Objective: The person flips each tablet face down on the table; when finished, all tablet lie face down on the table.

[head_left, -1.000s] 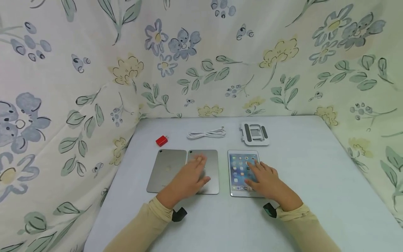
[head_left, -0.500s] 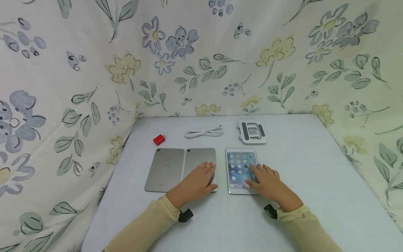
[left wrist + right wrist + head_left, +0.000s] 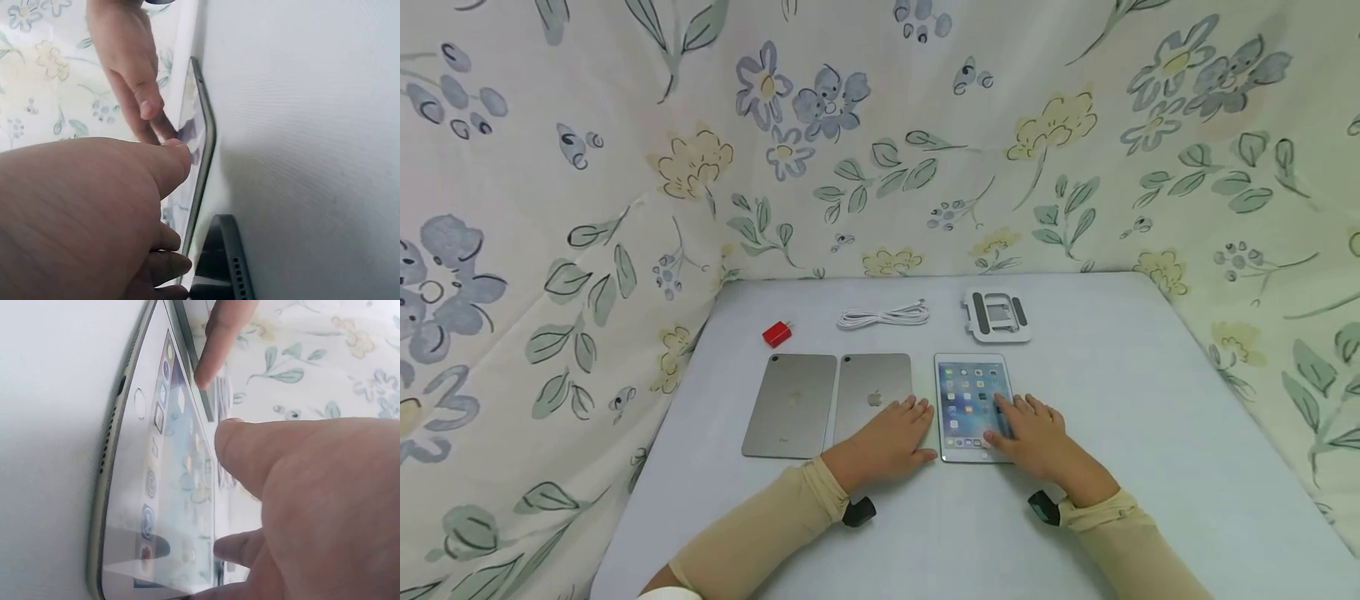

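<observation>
On the white table a tablet with a lit screen of app icons [image 3: 964, 392] lies face up. My right hand [image 3: 1037, 437] is over its right side, fingers spread; the right wrist view shows the hand [image 3: 331, 500] beside the screen, its thumb apart from the glass. Left of it, two grey tablets lie back up, the middle one [image 3: 868, 379] and the left one [image 3: 786, 408]. My left hand [image 3: 891, 437], fingers straight, covers the middle tablet's lower right part and reaches the gap before the lit tablet. Whether its fingers touch anything, I cannot tell.
Behind the tablets, a red charger plug [image 3: 777, 333] lies at the left, a coiled white cable [image 3: 883, 317] in the middle and a white folded stand with grey pads [image 3: 997, 317] at the right. Flowered cloth [image 3: 850, 225] hangs beyond the table's back edge.
My left hand has moved right across the middle grey tablet to the gap beside the lit one, uncovering the logo on its back. The right hand stays over the lit tablet.
</observation>
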Demonstrator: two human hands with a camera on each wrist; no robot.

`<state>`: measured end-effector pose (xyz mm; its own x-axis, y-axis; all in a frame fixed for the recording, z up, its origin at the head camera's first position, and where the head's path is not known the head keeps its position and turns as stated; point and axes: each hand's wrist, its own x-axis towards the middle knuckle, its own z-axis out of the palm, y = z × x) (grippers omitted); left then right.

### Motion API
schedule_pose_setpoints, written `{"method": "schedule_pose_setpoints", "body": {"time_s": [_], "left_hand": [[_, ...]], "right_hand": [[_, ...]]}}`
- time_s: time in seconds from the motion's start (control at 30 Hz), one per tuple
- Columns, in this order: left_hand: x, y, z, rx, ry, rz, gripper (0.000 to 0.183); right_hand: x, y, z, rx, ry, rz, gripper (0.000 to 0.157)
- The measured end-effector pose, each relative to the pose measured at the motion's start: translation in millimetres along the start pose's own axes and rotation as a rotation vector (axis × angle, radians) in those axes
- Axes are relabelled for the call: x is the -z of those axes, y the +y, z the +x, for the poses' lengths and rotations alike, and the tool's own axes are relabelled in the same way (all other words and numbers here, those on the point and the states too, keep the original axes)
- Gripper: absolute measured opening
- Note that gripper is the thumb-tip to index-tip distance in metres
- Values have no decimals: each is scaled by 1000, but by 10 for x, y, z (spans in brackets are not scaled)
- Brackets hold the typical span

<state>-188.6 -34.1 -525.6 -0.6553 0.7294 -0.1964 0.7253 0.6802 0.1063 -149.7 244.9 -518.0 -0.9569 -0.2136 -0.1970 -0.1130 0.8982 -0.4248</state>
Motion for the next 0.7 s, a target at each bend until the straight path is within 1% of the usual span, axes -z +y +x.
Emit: {"method": "schedule_pose_setpoints", "body": {"time_s": [0.13, 0.23, 0.33, 0.47, 0.6, 0.7], "left_hand": [[-14, 14, 9, 2, -18, 13, 74], [-14, 25, 9, 10, -27, 15, 73], [-14, 29, 13, 8, -27, 15, 73], [-20, 26, 26, -5, -27, 7, 70], [-16, 36, 38, -21, -25, -11, 67], [-10, 49, 41, -25, -21, -12, 67]], "right_hand": [[-50, -8, 29, 7, 36, 70, 78], [-55, -31, 63, -27, 52, 125, 76], [-15, -61, 83, -78, 60, 166, 76], [16, -74, 88, -115, 73, 171, 77], [6, -76, 82, -127, 76, 165, 77], [3, -84, 82, -149, 68, 217, 77]]}}
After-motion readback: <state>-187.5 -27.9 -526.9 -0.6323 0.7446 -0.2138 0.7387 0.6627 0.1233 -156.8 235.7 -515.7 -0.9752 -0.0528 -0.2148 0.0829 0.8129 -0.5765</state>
